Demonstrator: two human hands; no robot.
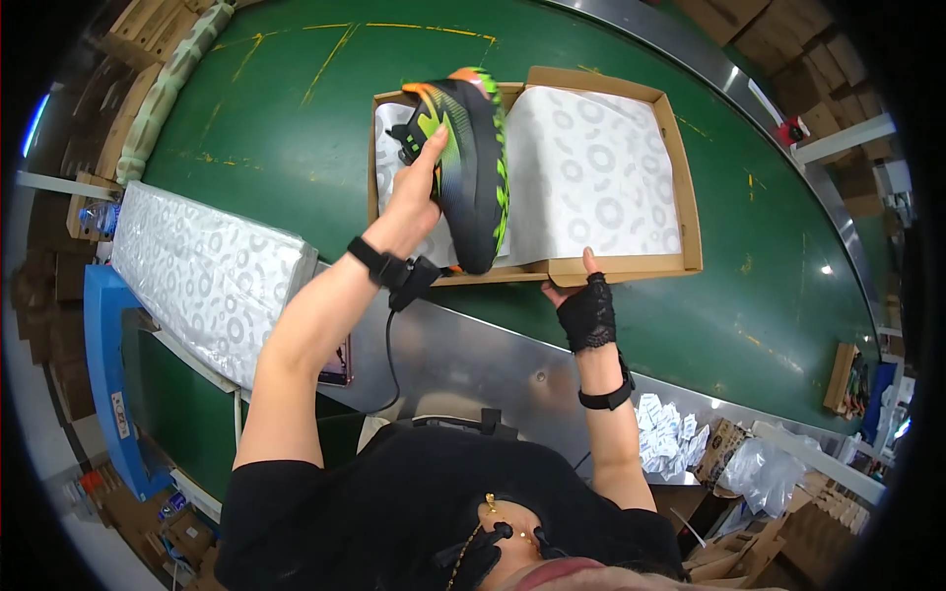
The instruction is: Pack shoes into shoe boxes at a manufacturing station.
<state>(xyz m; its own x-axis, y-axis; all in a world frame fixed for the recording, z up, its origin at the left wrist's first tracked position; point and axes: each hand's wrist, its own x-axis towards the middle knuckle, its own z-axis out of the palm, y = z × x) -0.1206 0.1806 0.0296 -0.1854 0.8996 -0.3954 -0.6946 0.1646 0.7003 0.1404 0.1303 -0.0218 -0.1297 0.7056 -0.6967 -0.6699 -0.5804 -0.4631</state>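
Observation:
My left hand [416, 197] is closed around a black sneaker [481, 182] with green and orange accents. The sneaker is tipped on its side over the left part of an open cardboard shoebox [689, 212], its toe end toward me. White tissue paper [601, 167] with grey ring prints lines the box and covers its right part. At the near edge of the box, my right hand [586, 313], in a black lace fingerless glove, grips the cardboard with the thumb up. Its other fingers are mostly hidden. Black straps circle both wrists; a small device hangs from the left one.
A plastic-wrapped stack of printed tissue paper [212, 271] lies at left, beside a blue frame [110, 379]. A phone [338, 366] lies near my left arm. The green table [769, 286] has a metal edge. Crumpled papers [667, 433] and a clear plastic bag [774, 473] are at lower right.

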